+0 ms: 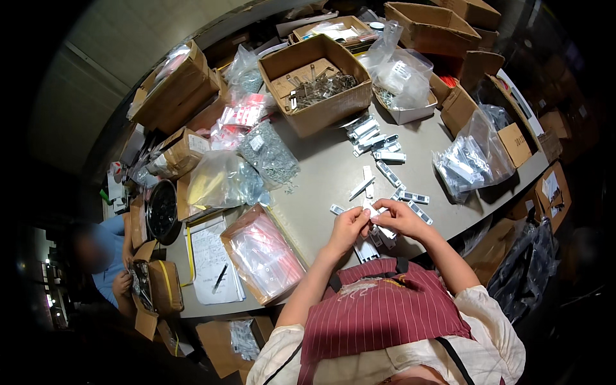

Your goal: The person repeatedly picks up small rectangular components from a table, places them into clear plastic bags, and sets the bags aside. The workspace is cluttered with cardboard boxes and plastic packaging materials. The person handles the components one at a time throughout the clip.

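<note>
My left hand [350, 229] and my right hand [399, 219] meet close to the table's near edge, fingers pinched together. Between them is a small white piece [371, 209], mostly covered by the fingertips. Around the hands lie several narrow white-and-grey metal pieces with dark slots, one of them a slotted piece [418, 213] just right of my right hand. Beyond the fingers rest a plain white strip [368, 181] and a slim, pointed, pen-like thing [360, 188]. Below my hands, more long pale pieces [366, 250] lie against the apron. A further heap of slotted pieces [366, 136] sits farther back.
An open cardboard box [321, 120] of metal parts stands at the back. Bagged parts [465, 160] lie right, a bag of small hardware [269, 154] left. Nearer are a box of plastic-wrapped pieces [263, 256] and papers [208, 263] with a pen. Another person [112, 256] works at far left.
</note>
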The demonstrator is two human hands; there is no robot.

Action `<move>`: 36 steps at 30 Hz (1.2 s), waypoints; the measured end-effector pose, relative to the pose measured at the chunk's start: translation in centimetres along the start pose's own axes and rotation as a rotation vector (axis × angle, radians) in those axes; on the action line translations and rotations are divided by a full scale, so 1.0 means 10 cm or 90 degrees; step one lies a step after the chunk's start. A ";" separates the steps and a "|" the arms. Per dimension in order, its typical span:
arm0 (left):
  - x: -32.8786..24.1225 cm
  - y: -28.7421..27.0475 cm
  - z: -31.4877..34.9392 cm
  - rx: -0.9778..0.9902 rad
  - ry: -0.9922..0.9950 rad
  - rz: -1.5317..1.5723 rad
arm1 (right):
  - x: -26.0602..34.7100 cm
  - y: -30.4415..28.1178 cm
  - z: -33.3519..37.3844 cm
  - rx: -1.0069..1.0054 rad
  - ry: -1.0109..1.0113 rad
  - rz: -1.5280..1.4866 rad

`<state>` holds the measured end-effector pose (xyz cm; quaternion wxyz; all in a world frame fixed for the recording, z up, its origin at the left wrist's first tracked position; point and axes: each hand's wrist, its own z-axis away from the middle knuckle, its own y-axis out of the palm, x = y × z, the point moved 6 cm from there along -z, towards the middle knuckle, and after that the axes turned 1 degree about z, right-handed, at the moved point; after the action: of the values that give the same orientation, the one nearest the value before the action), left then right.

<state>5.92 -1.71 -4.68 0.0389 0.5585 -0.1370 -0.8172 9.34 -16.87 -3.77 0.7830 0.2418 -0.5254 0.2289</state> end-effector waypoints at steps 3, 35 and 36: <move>0.00 -0.01 0.01 -0.048 0.069 -0.065 | -0.13 0.01 0.00 -0.042 -0.050 -0.090; -0.02 0.05 -0.03 -0.110 0.163 -0.042 | -0.02 0.20 0.11 -0.201 -0.160 0.020; -0.06 0.07 0.03 -0.126 0.140 -0.014 | 0.00 0.20 0.11 -0.204 -0.159 0.010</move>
<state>5.78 -2.23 -3.80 0.0993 0.6395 -0.0444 -0.7610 7.30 -15.96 -3.15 0.7386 0.1364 -0.6498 0.1164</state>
